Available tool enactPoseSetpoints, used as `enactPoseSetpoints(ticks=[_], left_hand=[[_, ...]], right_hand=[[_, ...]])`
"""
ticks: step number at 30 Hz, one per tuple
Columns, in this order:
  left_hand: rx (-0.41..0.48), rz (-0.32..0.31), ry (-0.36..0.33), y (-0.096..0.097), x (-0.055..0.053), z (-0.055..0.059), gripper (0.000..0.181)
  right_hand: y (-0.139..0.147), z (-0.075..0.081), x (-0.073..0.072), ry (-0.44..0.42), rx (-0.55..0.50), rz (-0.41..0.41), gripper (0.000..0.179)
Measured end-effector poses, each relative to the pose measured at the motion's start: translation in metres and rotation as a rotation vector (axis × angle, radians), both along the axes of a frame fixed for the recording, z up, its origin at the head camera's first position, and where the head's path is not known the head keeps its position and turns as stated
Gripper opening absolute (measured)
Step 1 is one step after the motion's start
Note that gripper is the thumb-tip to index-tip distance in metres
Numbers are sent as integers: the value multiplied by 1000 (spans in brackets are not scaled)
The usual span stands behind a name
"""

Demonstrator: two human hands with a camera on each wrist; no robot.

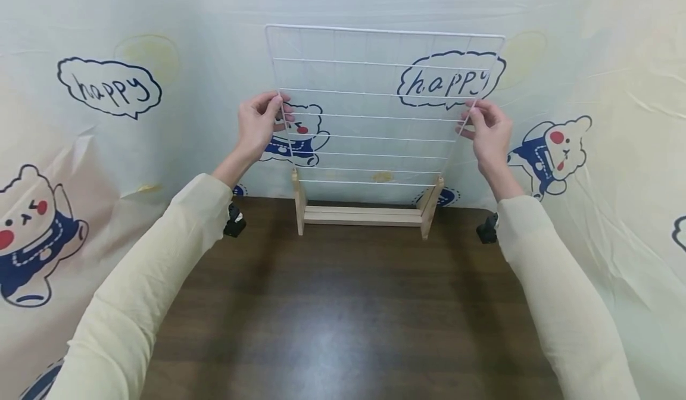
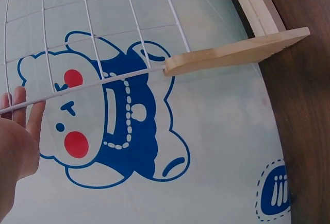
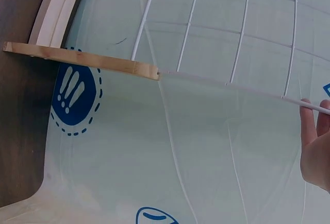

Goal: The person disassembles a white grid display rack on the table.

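A white wire grid panel [image 1: 370, 94] stands upright, its lower end between the two side pieces of a light wooden stand [image 1: 364, 216]. My left hand [image 1: 258, 123] pinches the grid's left edge wire about midway up, thumb in front and fingers behind. On the opposite edge my right hand [image 1: 489, 131] pinches the wire at a similar height. In the left wrist view the edge wire runs into the end of the wooden side piece [image 2: 232, 53]. The right wrist view has the other side piece [image 3: 82, 57] meeting the grid's edge the same way.
The stand rests at the back of a dark wood-grain table [image 1: 332, 305]. Close behind it hangs a pale cloth [image 1: 203, 78] printed with bears and "happy" bubbles, which also runs along both sides. A small black device [image 1: 234, 221] sits below the left wrist, another black device [image 1: 488, 229] below the right.
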State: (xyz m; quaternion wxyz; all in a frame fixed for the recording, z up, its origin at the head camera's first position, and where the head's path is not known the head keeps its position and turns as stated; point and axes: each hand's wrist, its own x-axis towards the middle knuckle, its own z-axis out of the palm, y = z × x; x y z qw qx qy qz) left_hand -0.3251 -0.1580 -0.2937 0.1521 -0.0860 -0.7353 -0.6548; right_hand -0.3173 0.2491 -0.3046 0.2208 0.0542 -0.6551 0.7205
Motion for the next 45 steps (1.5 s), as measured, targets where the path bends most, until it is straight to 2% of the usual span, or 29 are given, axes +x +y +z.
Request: enactPoseSetpoints(ticks=[14,24,30,38,45], left_hand=[[-15,4,2,0,2,3,28],[5,14,-2,3,2,12,27],[-8,43,22,7,4,18,27],[-3,39,74,12,5,24,27],[10,41,106,12,7,30,25]], right_hand=[[1,5,1,-10,65,-11,23],[3,12,0,-8,29,-12,21],[3,19,1,-3,8,-20,22],[10,13,-4,24,-20,-29,24],[3,21,6,52,1,-64,22]])
